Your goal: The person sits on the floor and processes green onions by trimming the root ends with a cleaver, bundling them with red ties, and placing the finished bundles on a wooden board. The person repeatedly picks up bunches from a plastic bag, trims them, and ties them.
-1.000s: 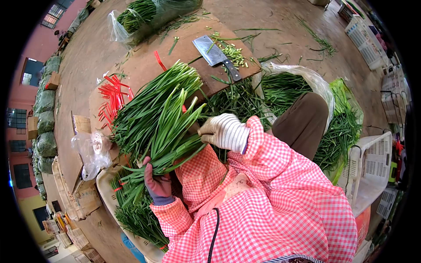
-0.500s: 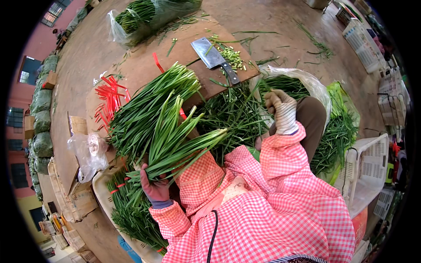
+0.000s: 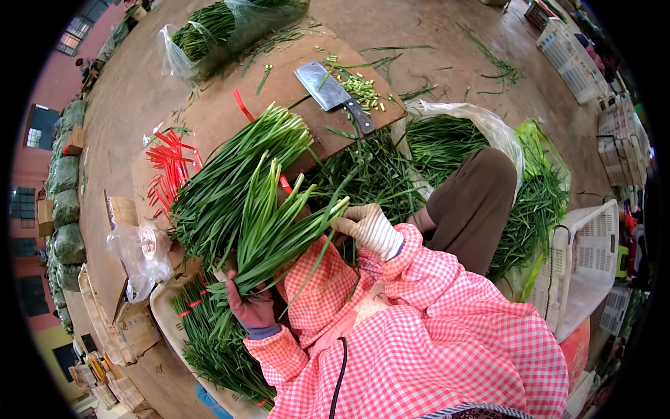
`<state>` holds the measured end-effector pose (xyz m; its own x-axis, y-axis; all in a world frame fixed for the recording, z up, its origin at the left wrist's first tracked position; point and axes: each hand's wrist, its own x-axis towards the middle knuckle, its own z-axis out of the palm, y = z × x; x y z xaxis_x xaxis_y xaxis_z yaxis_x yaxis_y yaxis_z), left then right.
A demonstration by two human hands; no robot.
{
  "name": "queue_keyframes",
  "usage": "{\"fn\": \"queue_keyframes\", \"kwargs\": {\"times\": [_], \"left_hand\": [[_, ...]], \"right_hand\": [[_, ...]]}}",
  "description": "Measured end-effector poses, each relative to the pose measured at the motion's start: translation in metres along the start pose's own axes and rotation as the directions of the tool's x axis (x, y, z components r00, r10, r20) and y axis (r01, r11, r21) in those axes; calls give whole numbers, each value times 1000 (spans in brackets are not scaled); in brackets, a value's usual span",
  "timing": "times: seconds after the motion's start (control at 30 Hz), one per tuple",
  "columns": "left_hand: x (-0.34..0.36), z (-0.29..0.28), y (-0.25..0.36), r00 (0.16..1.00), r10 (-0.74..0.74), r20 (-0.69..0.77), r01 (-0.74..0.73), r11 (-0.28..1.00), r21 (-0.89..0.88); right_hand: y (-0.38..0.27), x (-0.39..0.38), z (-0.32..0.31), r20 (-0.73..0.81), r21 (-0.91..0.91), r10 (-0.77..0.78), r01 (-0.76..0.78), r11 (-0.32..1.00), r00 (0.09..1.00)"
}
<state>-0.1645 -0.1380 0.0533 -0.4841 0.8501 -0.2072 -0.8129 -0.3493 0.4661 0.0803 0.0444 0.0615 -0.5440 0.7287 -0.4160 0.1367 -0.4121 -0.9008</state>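
Note:
My left hand (image 3: 252, 302), in a mauve glove, is closed around the leafy ends of loose garlic chives (image 3: 279, 241). Their pale cut ends fan up and to the right. My right hand (image 3: 364, 227), in a cream striped glove, pinches at the pale end of the lowest stalks; its fingertips are partly hidden. Just beyond lies a thick pile of chives (image 3: 237, 167) on the brown board (image 3: 230, 91), with a red tie (image 3: 243, 105) showing beside it. A cleaver (image 3: 333, 96) rests on the board next to chopped stem ends (image 3: 363, 89).
Red ties (image 3: 171, 167) lie at the board's left. A cream crate (image 3: 166, 307) with tied chive bundles (image 3: 223, 349) stands at my left. Loose leaves (image 3: 363, 181) and a clear bag of chives (image 3: 447, 143) are by my knee. A white crate (image 3: 579, 265) stands at right.
My right hand has come down and left from beside my knee to the stalk ends of the held chives. My left hand keeps its hold. The view has shifted slightly.

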Motion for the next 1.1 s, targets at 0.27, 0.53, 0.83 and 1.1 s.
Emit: {"fn": "queue_keyframes", "kwargs": {"times": [0.27, 0.53, 0.83, 1.1], "left_hand": [[0, -7, 5, 999, 17, -44, -15, 999, 50], [2, -16, 19, 998, -50, 35, 49, 998, 30], [12, -24, 24, 995, -67, -70, 52, 979, -199], [14, -32, 17, 993, -105, -48, 88, 959, -271]], "right_hand": [[22, 9, -69, -82, -839, -143, 9, 544, 986], [-31, 15, -59, 26, -654, -178, 151, 741, 984], [32, 48, -95, 181, -966, -39, 185, 181, 983], [13, 30, -19, 91, -483, -225, 240, 842, 970]]}}
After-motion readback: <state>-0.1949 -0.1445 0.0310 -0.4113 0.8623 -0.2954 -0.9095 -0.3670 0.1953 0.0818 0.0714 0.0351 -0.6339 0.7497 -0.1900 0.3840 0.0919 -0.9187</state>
